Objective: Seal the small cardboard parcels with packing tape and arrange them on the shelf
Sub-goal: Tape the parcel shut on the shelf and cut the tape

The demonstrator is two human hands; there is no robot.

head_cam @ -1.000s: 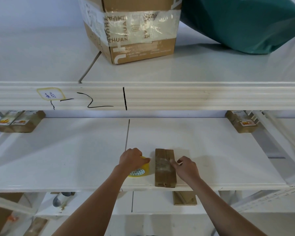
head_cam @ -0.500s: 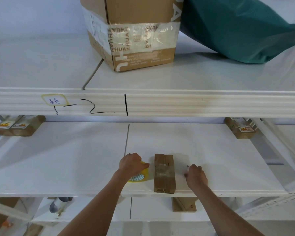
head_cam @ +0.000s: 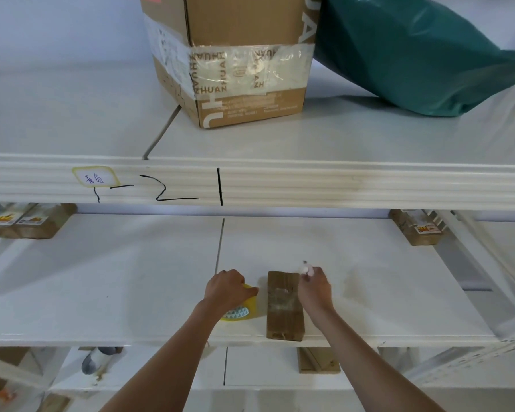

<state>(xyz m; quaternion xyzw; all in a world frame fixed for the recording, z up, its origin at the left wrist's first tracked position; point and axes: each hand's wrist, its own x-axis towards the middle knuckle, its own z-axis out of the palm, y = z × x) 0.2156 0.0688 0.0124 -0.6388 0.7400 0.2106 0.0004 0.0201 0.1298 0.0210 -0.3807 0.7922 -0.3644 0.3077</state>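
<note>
Small cardboard parcel (head_cam: 284, 306) lies flat at the front edge of the middle shelf (head_cam: 131, 292), tape strip along its top. Left hand (head_cam: 228, 289) curls over and grips the yellow tape roll (head_cam: 244, 309), just left of the parcel, not touching it. Right hand (head_cam: 314, 288) over the parcel's right side, fingers pinching a small white object (head_cam: 305, 267), blurry, cannot tell what. More parcels (head_cam: 27, 223) at the shelf's back left; another (head_cam: 418, 230) back right.

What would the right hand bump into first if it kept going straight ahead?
Probably nothing soon: past the right hand the white shelf looks bare to the back. The parcel lies beside it; depth is unclear.
</note>
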